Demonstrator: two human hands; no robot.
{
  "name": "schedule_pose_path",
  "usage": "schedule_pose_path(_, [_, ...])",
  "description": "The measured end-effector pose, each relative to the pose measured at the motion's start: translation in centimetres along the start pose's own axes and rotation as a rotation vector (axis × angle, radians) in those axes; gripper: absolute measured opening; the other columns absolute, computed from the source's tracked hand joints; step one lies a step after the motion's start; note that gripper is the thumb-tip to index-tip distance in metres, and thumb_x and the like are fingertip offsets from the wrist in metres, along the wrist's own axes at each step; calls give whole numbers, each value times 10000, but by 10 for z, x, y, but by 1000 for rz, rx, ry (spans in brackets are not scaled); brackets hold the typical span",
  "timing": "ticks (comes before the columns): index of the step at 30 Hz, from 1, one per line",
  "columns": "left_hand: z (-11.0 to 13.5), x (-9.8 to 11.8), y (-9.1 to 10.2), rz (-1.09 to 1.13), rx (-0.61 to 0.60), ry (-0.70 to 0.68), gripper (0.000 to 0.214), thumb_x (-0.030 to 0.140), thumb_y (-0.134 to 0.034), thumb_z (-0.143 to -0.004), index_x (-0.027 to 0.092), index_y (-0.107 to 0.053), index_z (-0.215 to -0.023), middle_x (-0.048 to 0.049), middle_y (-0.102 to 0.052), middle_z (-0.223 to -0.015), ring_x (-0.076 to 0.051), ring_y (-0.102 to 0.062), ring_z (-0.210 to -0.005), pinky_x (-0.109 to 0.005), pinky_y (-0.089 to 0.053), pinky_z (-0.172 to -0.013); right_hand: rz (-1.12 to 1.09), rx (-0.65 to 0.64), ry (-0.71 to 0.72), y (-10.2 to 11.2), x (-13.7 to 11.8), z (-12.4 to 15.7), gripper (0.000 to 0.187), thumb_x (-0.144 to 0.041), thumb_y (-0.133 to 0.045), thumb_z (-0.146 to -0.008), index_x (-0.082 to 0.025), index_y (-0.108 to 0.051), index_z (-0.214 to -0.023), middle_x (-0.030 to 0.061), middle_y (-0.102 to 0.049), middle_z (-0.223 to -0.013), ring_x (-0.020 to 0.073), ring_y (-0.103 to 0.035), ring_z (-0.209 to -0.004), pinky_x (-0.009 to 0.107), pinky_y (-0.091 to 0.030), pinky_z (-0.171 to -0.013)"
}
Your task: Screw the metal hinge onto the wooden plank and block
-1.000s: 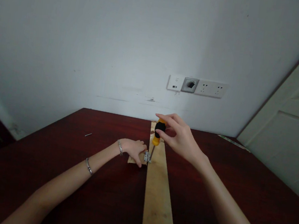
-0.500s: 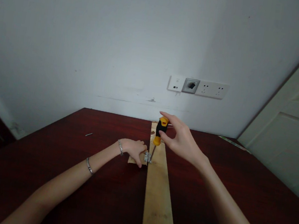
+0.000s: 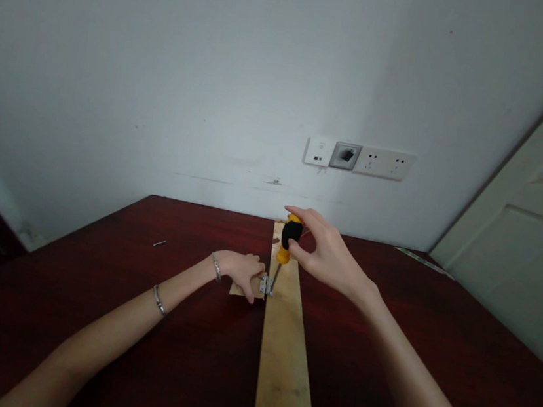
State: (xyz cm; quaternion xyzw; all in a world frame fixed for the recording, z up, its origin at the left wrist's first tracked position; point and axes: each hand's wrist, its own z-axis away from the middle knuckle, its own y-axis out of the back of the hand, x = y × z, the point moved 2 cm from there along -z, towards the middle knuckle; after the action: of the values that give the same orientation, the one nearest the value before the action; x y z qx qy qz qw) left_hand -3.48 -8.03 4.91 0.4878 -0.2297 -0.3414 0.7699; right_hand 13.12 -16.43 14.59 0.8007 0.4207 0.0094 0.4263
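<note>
My right hand (image 3: 325, 253) grips a yellow-and-black screwdriver (image 3: 291, 233) by its handle, the index finger reaching over the top. The shaft slants down, and its tip meets the plank side of a small metal hinge (image 3: 266, 285). That hinge bridges a long pale wooden plank (image 3: 286, 344) and a short wooden board (image 3: 256, 286) against the plank's left edge. With thumb on the near side and fingers farther back, my left hand (image 3: 241, 270) holds the short board down. Any screw under the tip is too small to make out clearly.
The dark red tabletop (image 3: 175, 343) runs back to a white wall (image 3: 245, 94). A thin metal pin or screw (image 3: 159, 243) lies left of my left hand. Wall sockets (image 3: 379, 162) sit above the back edge. A flat pale strip (image 3: 423, 262) lies at the far right.
The screwdriver handle has turned slightly within my right fingers. My left hand keeps its hold on the short board. The whole view has shifted a little.
</note>
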Motion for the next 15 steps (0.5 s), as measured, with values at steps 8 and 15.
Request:
schedule_pose_path(8, [0, -1, 1, 1, 11, -2, 796, 609, -708, -613, 166, -515, -1246, -147, -530, -1218, -302, -526, -1074, -349, -456, -873, -16, 50, -18, -5, 7, -2, 416, -241, -593, -830, -204, -521, -1238, 64, -538, -1014, 170, -560, -837, 349, -503, -815])
schedule_pose_path(15, [0, -1, 1, 2, 10, -4, 810, 619, -696, -620, 155, -508, -1257, -157, -523, -1224, -310, -524, -1077, -367, -466, -862, -22, 42, 23, -5, 1, -3, 432, -182, -576, -801, -207, -522, -1230, 69, -553, -1022, 191, -564, -890, 388, -493, -852])
